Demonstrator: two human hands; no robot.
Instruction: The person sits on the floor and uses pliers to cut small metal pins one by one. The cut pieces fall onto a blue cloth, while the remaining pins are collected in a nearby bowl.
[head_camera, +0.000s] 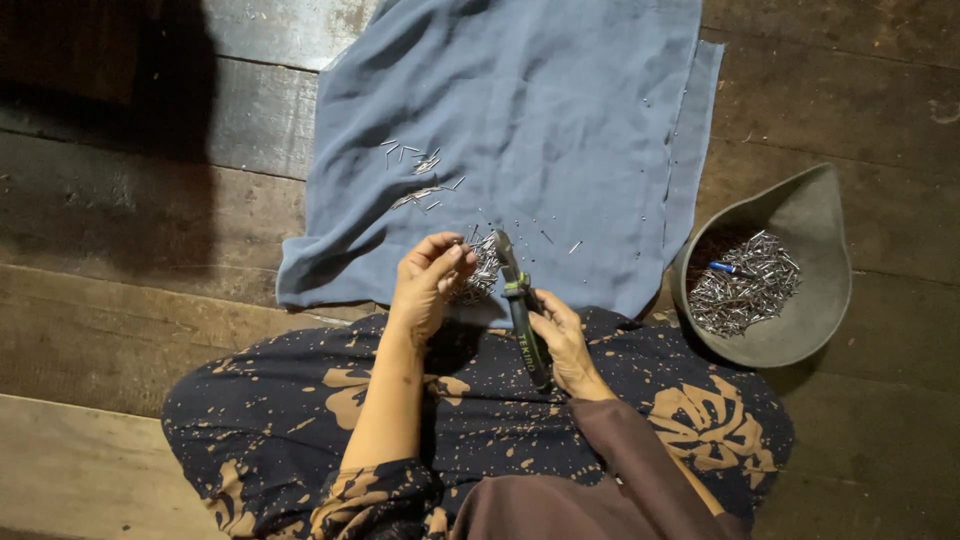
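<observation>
Pinching a small bunch of silvery pins (480, 268) at the fingertips of the left hand (425, 285), just above the lap and the near edge of the blue cloth (560, 120); gripping the handles of the pliers (520, 305) in the right hand (562, 345), nose pointing up into the bunch. Risking, by the look of it, a nipped fingertip, with the plier nose working so close to the thumb; risking too a spill of pins into the folds of the patterned skirt (300, 420) or the gaps between the floorboards (120, 230), given how loosely the bunch is fanning out. Lying scattered farther up the cloth, more pins (415, 175), easy to lose in dim light should the cloth be tugged. Sitting to the right on the boards, a grey dish (800, 215) heaped with metal pieces (745, 285) and one blue-tipped item, close enough to the knee to be tipped. Hard making out whether the plier jaws are closed on a pin or merely touching the bunch; impossible telling the exact kind of the metal pieces at this size. Fading into deep shadow, the upper left corner; cutting off at the bottom edge, the sleeves and body.
</observation>
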